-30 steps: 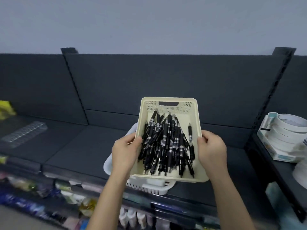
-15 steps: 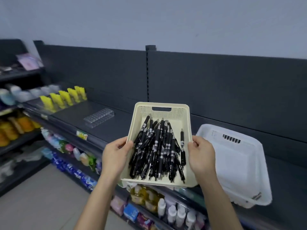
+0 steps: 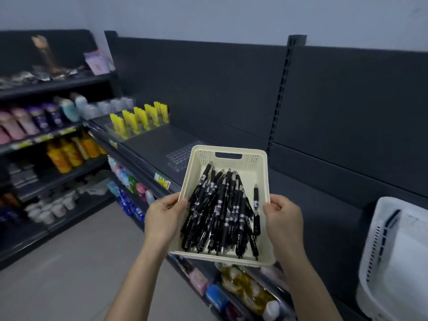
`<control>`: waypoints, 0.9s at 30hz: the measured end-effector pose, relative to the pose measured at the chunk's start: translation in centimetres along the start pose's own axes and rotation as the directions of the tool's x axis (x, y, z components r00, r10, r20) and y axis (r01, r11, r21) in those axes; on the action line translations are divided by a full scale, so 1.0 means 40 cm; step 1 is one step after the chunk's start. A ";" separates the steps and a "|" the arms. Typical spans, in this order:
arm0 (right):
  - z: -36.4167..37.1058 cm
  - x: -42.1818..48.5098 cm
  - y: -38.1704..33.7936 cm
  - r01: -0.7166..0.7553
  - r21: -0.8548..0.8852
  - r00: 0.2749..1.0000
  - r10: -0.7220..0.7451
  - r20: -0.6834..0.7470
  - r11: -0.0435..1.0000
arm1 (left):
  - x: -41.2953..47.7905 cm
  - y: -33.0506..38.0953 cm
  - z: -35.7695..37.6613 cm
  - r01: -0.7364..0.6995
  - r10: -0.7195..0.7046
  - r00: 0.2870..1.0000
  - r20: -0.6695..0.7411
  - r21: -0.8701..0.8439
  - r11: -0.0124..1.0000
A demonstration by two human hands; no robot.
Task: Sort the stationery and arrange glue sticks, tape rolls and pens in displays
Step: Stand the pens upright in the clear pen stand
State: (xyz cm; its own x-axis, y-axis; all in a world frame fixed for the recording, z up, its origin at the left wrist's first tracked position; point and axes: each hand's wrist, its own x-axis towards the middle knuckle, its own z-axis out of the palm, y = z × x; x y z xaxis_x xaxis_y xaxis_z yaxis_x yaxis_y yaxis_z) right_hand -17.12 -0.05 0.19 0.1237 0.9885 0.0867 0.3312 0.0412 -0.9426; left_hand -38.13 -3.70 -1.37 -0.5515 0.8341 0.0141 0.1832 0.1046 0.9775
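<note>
A cream plastic basket (image 3: pixel 253 165) holds several black pens (image 3: pixel 222 212) lying in a loose heap. I carry it in the air in front of the dark shelf. My left hand (image 3: pixel 164 218) grips its left rim and my right hand (image 3: pixel 283 220) grips its right rim. Just beyond the basket, on the shelf, lies a clear plastic pen holder tray (image 3: pixel 180 155), partly hidden by the basket's far edge. Yellow glue sticks (image 3: pixel 139 119) stand in a clear display further left on the same shelf.
A white basket (image 3: pixel 393 258) rests on the dark shelf (image 3: pixel 324 205) at the right. Lower shelves hold bottles and packets. A side shelving unit at the left carries pink, purple and orange bottles (image 3: pixel 69 151). Grey floor lies at lower left.
The view has swung left along the shelf with the pen basket still in both hands. The white basket has slid to the far right edge and the glue stick display has come closer.
</note>
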 end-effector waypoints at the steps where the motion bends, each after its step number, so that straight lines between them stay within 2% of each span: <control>1: 0.023 0.037 -0.002 -0.002 0.019 1.000 0.002 0.004 1.000 | 0.037 0.000 0.008 -0.004 0.004 1.000 -0.012 0.004 1.000; 6: 0.105 0.222 0.001 -0.063 0.046 0.998 0.063 0.015 0.997 | 0.207 0.022 0.070 -0.025 0.025 1.000 -0.011 -0.009 1.000; 11: 0.144 0.356 0.030 -0.117 0.060 0.991 0.120 -0.054 0.991 | 0.340 0.022 0.149 -0.014 0.012 0.999 0.051 0.020 1.000; 21: 0.245 0.480 0.114 -0.233 -0.027 0.959 0.226 -0.169 0.972 | 0.586 -0.023 0.227 -0.073 0.003 0.957 0.291 0.230 0.970; 27: 0.307 0.507 0.123 -0.326 -0.070 0.913 0.294 -0.283 0.943 | 0.704 -0.070 0.240 -0.097 -0.024 0.885 0.465 0.235 0.967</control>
State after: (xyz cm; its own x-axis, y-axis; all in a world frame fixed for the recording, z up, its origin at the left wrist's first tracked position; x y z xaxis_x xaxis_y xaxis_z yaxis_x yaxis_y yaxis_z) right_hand -24.46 21.97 -6.64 0.4753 0.8733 -0.1072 0.3378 -0.2936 -0.8943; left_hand -46.37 24.68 -5.72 -0.1143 0.9875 -0.1088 0.4219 0.1474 0.8946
